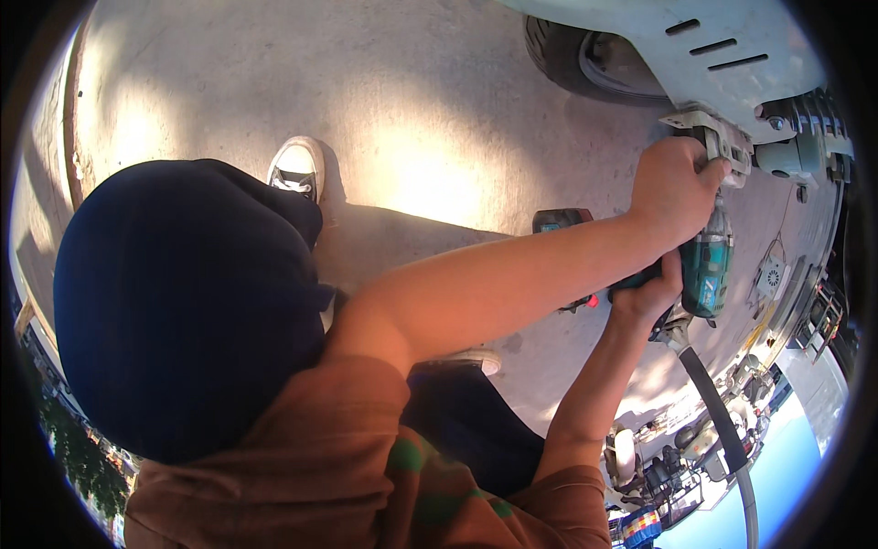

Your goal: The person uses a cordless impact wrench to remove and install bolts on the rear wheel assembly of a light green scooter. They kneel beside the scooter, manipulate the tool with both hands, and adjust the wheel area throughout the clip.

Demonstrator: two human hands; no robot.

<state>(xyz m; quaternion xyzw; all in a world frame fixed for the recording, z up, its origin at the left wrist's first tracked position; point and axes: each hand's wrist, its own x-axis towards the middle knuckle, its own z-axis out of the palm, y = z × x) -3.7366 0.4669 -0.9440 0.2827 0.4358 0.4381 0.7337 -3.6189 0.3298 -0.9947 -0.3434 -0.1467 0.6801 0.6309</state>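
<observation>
My left hand (675, 190) reaches across to a pale metal bracket (729, 146) at the right, its thumb and fingers closed on the bracket's near edge. Just below it, my right hand (651, 291) is wrapped round the handle of a teal and black power driver (709, 273). The driver's nose points up the picture toward the bracket, close to my left fingers. Whether its tip touches a fastener cannot be seen. My left forearm hides part of the driver's handle and base. The bracket sits against a pale blue scooter (732, 46).
The scooter's black tyre (558, 55) stands on the concrete ground (412, 119). My shoe (298, 169) is at the left. A bar with a black sleeve (713, 407) slants below the driver. Several parked vehicles (677, 467) fill the lower right.
</observation>
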